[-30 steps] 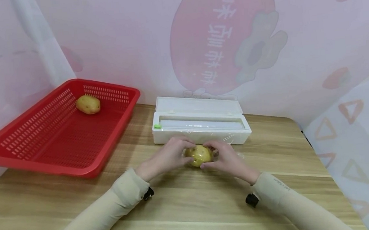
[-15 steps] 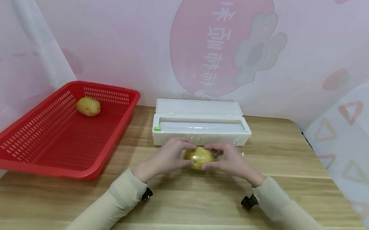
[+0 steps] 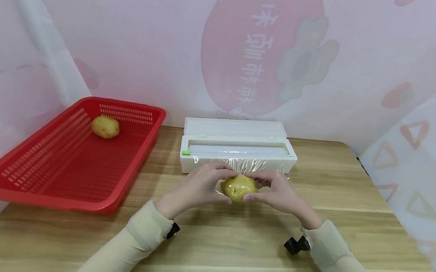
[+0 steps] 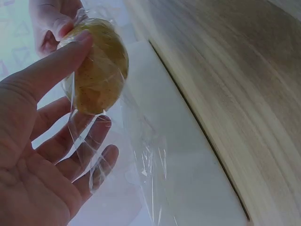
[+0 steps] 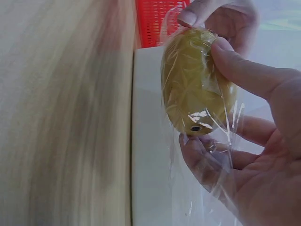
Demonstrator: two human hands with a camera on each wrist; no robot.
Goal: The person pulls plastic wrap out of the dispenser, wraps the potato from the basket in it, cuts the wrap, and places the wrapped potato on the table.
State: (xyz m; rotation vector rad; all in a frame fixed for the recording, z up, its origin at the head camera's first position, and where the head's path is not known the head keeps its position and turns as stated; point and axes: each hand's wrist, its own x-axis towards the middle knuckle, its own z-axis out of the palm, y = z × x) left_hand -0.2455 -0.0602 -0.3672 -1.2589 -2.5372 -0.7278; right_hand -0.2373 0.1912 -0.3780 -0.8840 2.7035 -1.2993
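Observation:
Between both hands, in front of the white cling film dispenser (image 3: 189, 163), a yellow potato (image 3: 239, 189) is held with clear film wrapped over its skin. My left hand (image 3: 202, 186) grips its left end, thumb on the near side and fingers beyond. The right hand (image 3: 280, 191) holds the other end in the same way. Creased cling film (image 3: 249, 165) stretches from the potato back to the dispenser. In the left wrist view, loose film (image 4: 150, 162) hangs across the fingers. The right wrist view shows the potato (image 5: 188, 89) with shiny, wrinkled film around it.
A red plastic basket (image 3: 111, 200) stands at the left, with another potato (image 3: 105, 127) near its far corner. The dispenser's lid (image 3: 234, 126) is raised at the back, and a film roll (image 3: 238, 149) lies inside. A printed curtain hangs behind the wooden table (image 3: 219, 247).
Both hands have drawn the potato slightly toward me and to the right. The film behind it now shows more taut creases up to the dispenser. The right forearm has swung inward.

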